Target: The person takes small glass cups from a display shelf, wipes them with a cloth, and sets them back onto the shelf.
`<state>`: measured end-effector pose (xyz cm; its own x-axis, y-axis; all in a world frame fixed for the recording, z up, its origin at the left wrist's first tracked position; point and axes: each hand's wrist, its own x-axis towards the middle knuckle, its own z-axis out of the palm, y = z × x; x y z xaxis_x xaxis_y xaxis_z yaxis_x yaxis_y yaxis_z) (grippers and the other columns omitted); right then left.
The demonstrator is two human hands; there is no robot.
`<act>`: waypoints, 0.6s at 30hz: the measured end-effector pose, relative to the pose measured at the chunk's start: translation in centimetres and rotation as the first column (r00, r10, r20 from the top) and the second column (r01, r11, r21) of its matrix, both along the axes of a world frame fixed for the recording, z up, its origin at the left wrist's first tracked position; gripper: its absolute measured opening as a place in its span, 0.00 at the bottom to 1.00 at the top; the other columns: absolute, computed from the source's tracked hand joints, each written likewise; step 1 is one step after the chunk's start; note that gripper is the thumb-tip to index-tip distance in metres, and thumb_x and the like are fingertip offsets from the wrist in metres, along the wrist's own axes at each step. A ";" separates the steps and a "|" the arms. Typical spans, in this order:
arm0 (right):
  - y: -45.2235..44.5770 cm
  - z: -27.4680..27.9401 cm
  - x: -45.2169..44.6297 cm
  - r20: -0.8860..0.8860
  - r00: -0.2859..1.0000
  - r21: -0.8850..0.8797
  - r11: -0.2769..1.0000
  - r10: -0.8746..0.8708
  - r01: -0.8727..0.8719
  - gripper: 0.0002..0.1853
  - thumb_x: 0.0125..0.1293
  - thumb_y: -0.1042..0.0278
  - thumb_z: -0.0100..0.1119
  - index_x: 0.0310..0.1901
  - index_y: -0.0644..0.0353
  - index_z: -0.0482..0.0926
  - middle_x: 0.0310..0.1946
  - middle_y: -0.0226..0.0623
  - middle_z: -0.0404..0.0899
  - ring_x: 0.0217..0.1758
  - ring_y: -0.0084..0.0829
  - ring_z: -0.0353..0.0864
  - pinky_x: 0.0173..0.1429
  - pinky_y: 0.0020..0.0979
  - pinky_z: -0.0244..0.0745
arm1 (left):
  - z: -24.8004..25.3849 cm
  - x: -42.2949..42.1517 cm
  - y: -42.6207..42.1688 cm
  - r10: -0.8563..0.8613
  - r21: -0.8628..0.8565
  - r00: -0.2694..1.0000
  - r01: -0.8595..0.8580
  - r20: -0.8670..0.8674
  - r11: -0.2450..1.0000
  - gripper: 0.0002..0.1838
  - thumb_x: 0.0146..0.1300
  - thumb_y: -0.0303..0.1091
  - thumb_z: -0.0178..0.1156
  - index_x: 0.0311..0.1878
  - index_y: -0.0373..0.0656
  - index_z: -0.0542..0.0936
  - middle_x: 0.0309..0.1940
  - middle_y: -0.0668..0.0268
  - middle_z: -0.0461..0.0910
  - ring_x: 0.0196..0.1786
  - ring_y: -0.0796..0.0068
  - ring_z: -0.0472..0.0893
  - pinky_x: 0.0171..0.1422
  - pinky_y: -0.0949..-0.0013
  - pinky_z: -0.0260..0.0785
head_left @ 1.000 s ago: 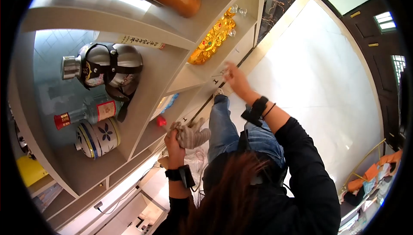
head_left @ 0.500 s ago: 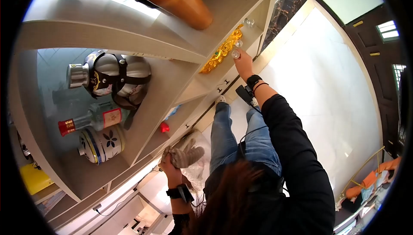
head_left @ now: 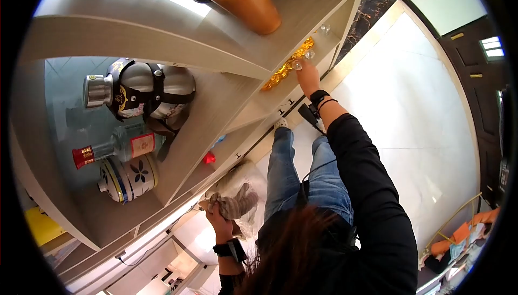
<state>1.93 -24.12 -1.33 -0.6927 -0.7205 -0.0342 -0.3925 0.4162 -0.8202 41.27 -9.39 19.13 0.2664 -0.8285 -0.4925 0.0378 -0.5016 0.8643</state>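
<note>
My right hand [head_left: 308, 80] reaches to the low shelf at the upper middle, its fingers closed around a small clear glass [head_left: 297, 65]. A second small glass [head_left: 309, 53] stands just beyond my fingertips, in front of a gold ornate carving [head_left: 281, 75]. Farther along the same shelf is another clear glass piece [head_left: 325, 28]. My left hand [head_left: 218, 223], lower down beside the shelving, grips a bunched grey-brown cloth [head_left: 237, 202] whose folds hang to the right.
On the shelf at left lie a strapped silver flask [head_left: 145, 87], a red-capped glass bottle [head_left: 124, 146] and a patterned ceramic jar [head_left: 132, 179]. A large orange-brown vessel [head_left: 253, 3] is on the upper shelf. A clear plastic bag [head_left: 253, 179] sits by my legs.
My right hand has shifted the small glass slightly along the gold carving, away from the other glass. My left hand has turned a little with the cloth. The view has shifted slightly.
</note>
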 end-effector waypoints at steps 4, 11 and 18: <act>0.5 0.3 -0.5 -0.096 0.989 0.149 0.984 0.111 -0.095 0.17 0.50 0.74 0.48 0.45 0.53 0.71 0.32 0.41 0.75 0.33 0.41 0.75 0.37 0.37 0.69 | 0.5 -0.8 -0.3 -0.005 -0.060 0.998 0.009 0.069 0.998 0.14 0.57 0.26 0.43 0.45 0.34 0.71 0.37 0.65 0.74 0.37 0.74 0.74 0.41 0.72 0.68; 0.9 0.7 -0.6 -0.144 0.979 0.126 0.984 0.147 -0.129 0.18 0.49 0.72 0.52 0.45 0.53 0.70 0.35 0.39 0.74 0.35 0.39 0.74 0.37 0.36 0.70 | 0.9 -2.1 -0.8 0.006 -0.069 0.996 0.001 0.090 0.998 0.14 0.56 0.25 0.43 0.45 0.34 0.71 0.36 0.65 0.74 0.37 0.75 0.73 0.41 0.73 0.68; 1.4 0.9 0.1 -0.103 0.986 0.083 0.989 0.134 -0.125 0.18 0.50 0.73 0.51 0.46 0.54 0.67 0.42 0.41 0.69 0.36 0.42 0.73 0.38 0.36 0.70 | -0.1 -0.8 -0.8 -0.056 -0.050 0.993 0.061 0.106 0.997 0.14 0.54 0.24 0.44 0.44 0.34 0.71 0.35 0.65 0.74 0.37 0.74 0.74 0.41 0.73 0.68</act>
<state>1.99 -22.68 -0.44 -0.5963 -0.8025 -0.0220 -0.5317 0.4153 -0.7381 40.46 -10.23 19.03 0.2645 -0.8684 -0.4195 -0.0823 -0.4537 0.8873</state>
